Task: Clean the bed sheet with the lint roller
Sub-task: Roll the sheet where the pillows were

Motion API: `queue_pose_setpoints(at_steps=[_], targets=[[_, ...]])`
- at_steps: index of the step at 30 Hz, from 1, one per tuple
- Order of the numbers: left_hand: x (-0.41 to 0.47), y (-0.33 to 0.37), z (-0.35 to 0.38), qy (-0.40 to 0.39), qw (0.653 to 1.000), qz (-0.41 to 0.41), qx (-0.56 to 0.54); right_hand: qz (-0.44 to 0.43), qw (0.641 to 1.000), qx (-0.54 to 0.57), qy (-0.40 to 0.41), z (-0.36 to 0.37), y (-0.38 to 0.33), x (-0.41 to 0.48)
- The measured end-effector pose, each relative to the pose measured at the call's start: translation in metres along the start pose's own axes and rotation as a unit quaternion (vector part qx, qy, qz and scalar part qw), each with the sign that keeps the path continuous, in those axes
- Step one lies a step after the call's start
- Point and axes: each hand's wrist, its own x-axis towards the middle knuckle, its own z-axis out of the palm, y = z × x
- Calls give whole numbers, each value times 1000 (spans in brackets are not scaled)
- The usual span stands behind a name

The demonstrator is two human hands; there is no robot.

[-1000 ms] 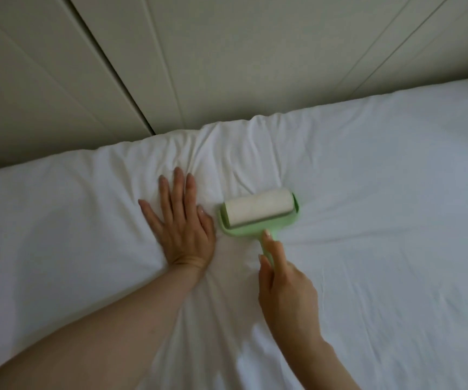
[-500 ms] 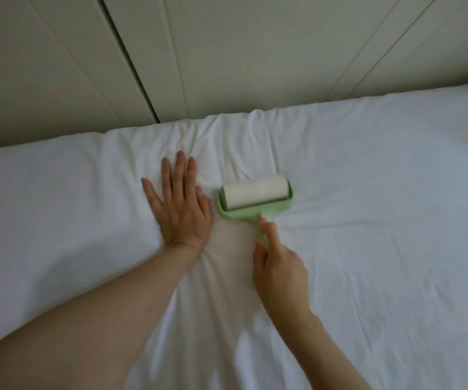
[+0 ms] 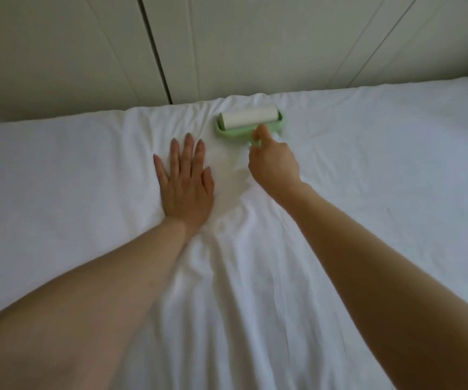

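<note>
A white bed sheet (image 3: pixel 368 192) covers the bed, wrinkled around the middle. The lint roller (image 3: pixel 248 119), a white roll in a light green frame, lies on the sheet close to the bed's far edge. My right hand (image 3: pixel 272 161) grips its green handle, with the index finger stretched along the frame. My left hand (image 3: pixel 185 181) presses flat on the sheet with straight fingers, to the left of the roller and nearer to me.
Pale wardrobe doors (image 3: pixel 227 43) with a dark vertical gap (image 3: pixel 156 52) stand right behind the bed's far edge. Folds in the sheet run from between my hands toward me.
My right hand has pushed the lint roller away from me, up to the far edge of the bed. My left hand has stayed pressed on the sheet.
</note>
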Motion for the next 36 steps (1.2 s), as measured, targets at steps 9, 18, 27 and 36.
queue_pose_setpoints(at_steps=[9,18,27,36], targets=[[-4,-45,-22,-95,992,5,77,-13,999,-21,-32,17,100,-207],[-91,43,-39,115,963,113,-218,-16,1000,-12,20,13,87,-185],[-175,40,4,-11,987,160,-32,-6,1000,7,-5,-4,43,-91],[-151,-7,-3,5,996,85,3,44,997,1,-65,-8,120,-293]])
